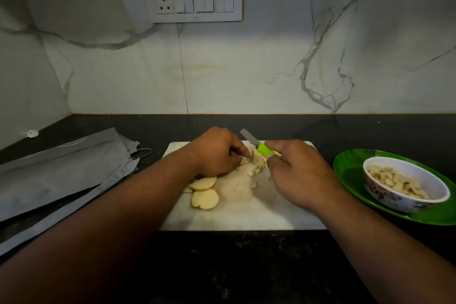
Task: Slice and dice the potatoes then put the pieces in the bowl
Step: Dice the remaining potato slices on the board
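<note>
- Both forearms reach in from the near edge toward the white cutting board (246, 217), which lies on the dark countertop (246, 266) and serves as the reference for everything else.
- At the board's far middle, the left hand (217, 153) curls its fingers down onto a small heap of potato pieces (259, 159), apparently pinning them so they do not scatter under the blade.
- Just right of that heap, the right hand (301, 175) is clenched around the green handle of a knife (256, 145); its grey blade points away past the board's far edge, angled over the pieces as if mid-dice.
- On the board's near-left part lie two potato slices (204, 191), overlapping, close to the left wrist and likely waiting their turn.
- A few loose cubes sit scattered around the board's centre.
- Right of the board, a patterned bowl (404, 185) stands on a green plate (350, 177) and already holds diced potato, within easy reach of the knife hand for transfers.
- Left of the board lies folded grey cloth (64, 168).
- Behind the board, a switch panel (197, 2) sits on the marble wall.
</note>
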`<move>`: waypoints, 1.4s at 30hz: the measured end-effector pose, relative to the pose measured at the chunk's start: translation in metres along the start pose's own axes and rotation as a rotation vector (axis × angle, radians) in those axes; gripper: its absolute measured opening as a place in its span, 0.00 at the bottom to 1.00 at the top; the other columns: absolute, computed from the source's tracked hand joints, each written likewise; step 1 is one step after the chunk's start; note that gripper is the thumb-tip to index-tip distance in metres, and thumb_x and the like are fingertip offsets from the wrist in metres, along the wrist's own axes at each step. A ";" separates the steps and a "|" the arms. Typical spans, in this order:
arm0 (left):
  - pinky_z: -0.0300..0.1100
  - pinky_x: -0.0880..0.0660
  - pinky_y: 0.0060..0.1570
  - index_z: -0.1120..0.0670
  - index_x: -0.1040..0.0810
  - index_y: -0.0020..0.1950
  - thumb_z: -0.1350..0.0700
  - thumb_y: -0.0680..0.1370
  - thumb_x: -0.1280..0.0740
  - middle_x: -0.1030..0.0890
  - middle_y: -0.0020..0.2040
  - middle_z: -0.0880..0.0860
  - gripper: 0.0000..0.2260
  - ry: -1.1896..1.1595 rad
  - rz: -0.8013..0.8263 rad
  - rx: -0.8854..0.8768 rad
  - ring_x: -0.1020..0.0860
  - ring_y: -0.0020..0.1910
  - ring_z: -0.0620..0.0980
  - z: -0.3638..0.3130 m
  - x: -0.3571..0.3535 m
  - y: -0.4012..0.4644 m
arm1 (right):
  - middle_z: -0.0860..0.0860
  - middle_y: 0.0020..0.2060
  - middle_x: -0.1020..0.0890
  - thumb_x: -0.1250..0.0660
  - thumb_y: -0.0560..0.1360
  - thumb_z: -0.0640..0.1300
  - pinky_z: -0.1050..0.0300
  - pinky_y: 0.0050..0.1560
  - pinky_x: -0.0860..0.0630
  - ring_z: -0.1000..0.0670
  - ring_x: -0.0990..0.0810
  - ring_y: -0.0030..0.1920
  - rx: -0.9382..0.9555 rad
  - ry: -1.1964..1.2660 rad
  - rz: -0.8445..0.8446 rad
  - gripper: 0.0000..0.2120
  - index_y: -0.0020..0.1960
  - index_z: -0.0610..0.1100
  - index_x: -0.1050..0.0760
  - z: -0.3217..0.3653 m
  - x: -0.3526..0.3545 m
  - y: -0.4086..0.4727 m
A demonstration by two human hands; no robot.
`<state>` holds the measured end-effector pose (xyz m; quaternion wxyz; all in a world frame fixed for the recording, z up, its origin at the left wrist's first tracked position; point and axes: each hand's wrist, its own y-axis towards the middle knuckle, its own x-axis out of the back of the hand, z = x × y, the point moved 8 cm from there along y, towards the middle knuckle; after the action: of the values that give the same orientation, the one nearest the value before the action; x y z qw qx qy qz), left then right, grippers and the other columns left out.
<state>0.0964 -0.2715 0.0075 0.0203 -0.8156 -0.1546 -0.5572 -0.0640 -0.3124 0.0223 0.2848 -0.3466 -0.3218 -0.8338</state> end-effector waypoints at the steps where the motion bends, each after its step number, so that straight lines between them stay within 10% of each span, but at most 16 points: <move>1: 0.42 0.22 0.64 0.47 0.13 0.60 0.55 0.80 0.27 0.15 0.59 0.43 0.10 -0.005 0.006 -0.004 0.19 0.55 0.41 0.001 -0.001 0.000 | 0.53 0.39 0.17 0.40 0.79 0.47 0.55 0.39 0.24 0.53 0.20 0.39 0.007 -0.026 0.008 0.12 0.56 0.51 0.19 0.003 -0.001 -0.002; 5: 0.45 0.22 0.64 0.45 0.14 0.62 0.53 0.80 0.27 0.15 0.61 0.44 0.11 -0.052 -0.054 0.024 0.20 0.59 0.41 0.013 0.006 -0.005 | 0.52 0.59 0.18 0.41 0.80 0.47 0.56 0.54 0.24 0.51 0.20 0.57 0.043 -0.109 0.021 0.19 0.69 0.50 0.25 0.015 -0.003 -0.009; 42: 0.37 0.22 0.55 0.50 0.11 0.52 0.53 0.76 0.22 0.13 0.48 0.44 0.06 -0.092 -0.134 0.097 0.18 0.47 0.40 0.021 0.004 -0.002 | 0.51 0.52 0.19 0.42 0.79 0.49 0.55 0.48 0.23 0.50 0.22 0.47 0.102 -0.351 0.060 0.18 0.68 0.51 0.27 0.033 -0.018 -0.021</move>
<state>0.1166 -0.2640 0.0029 0.0153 -0.8263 -0.2361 -0.5111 -0.0549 -0.2707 0.0193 0.2663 -0.4812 -0.3978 -0.7344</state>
